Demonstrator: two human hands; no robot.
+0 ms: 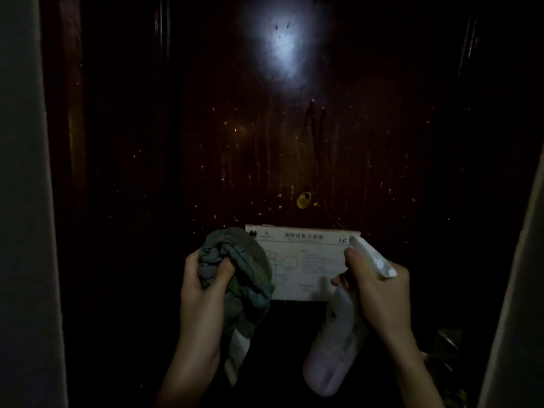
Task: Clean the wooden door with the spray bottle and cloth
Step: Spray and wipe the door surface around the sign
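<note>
- Facing a dark, glossy reddish-brown wooden door (pixel 294 148), speckled with pale flecks and faint vertical streaks above the white rectangular evacuation-plan placard (pixel 306 260) fixed to it.
- Clamping the left hand (pixel 203 293) in a closed grip around a bunched grey-green cloth (pixel 238 269), just left of the placard and overlapping its left edge, with a pale tail hanging below.
- Wrapping the right hand (pixel 379 290) in a closed grip around the neck of a pale pink plastic spray bottle with a white trigger head (pixel 335 343), at the placard's right edge, index finger seeming to rest on the trigger.
- Pointing the nozzle up and leftward toward the door, so judging the step as spraying or about to spray.
- Aiming above the placard, where the flecks look thickest, rather than wetting the printed sheet.
- Misting lightly, since runs are likely on a vertical glossy face.
- Keeping the cloth close under the sprayed patch for catching drips before reaching the placard's top edge.
- Working around the small yellow blob (pixel 303 200) just above the placard; cannot tell whether residue or fitting.
- Using the bright glare spot (pixel 282 45) high above the placard for checking smears in the dim light.
</note>
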